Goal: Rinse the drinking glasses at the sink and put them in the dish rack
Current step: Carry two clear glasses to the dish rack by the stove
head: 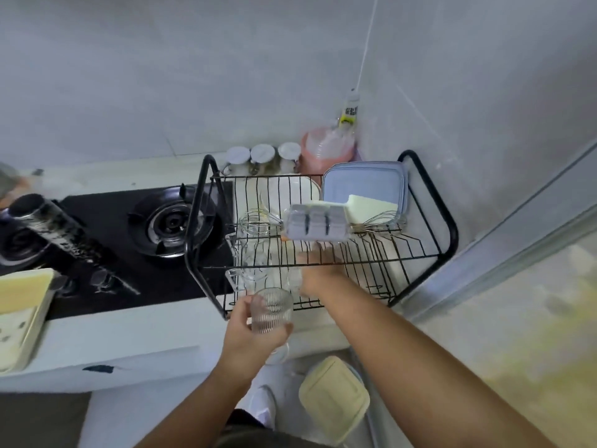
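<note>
The left hand [246, 334] clamps a ribbed clear drinking glass [273, 313]; just beyond, the right hand [319, 270] blurs behind the black wire dish rack [454, 233], its grip unreadable.

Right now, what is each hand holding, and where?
Left hand grips the ribbed glass round its lower wall. Right hand reaches into the dish rack; its hold cannot be told.

We see the left hand [245, 331] gripping a ribbed glass [271, 313] at the near edge of the black dish rack [450, 227]. The right hand [318, 270] reaches under its upper tier, fingers blurred. A gas burner [171, 221] lies left.
</note>
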